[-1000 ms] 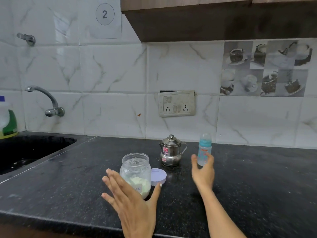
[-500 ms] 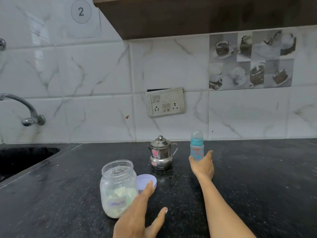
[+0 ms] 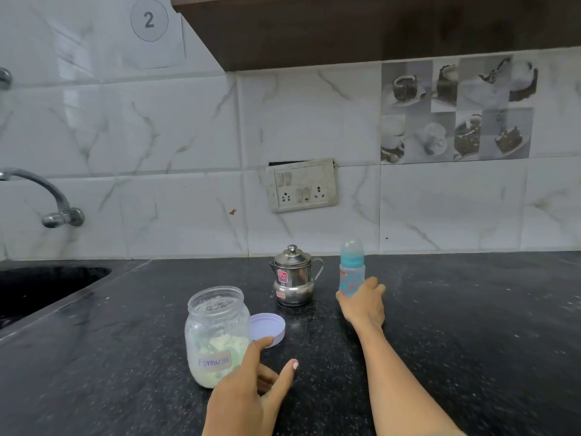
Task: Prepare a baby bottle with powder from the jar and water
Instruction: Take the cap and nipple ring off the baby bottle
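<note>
A clear jar (image 3: 217, 335) labelled "Formula" stands open on the black counter, pale powder in its lower half. Its lilac lid (image 3: 268, 328) lies flat just right of it. A small steel kettle (image 3: 294, 275) with a lid stands behind. The blue baby bottle (image 3: 352, 267) stands upright to the kettle's right, its cap on. My right hand (image 3: 364, 302) grips the bottle's lower part. My left hand (image 3: 248, 394) hovers by the jar's front right side, fingers spread, holding nothing.
A dark sink (image 3: 41, 291) is set into the counter (image 3: 471, 325) at the left, with a curved tap (image 3: 47, 199) on the tiled wall above it. A switch and socket plate (image 3: 301, 185) sits on the wall behind the kettle.
My right hand has reached forward and closed round the bottle's base. My left hand has dropped lower beside the jar. The view has drifted, with everything shifting a little left.
</note>
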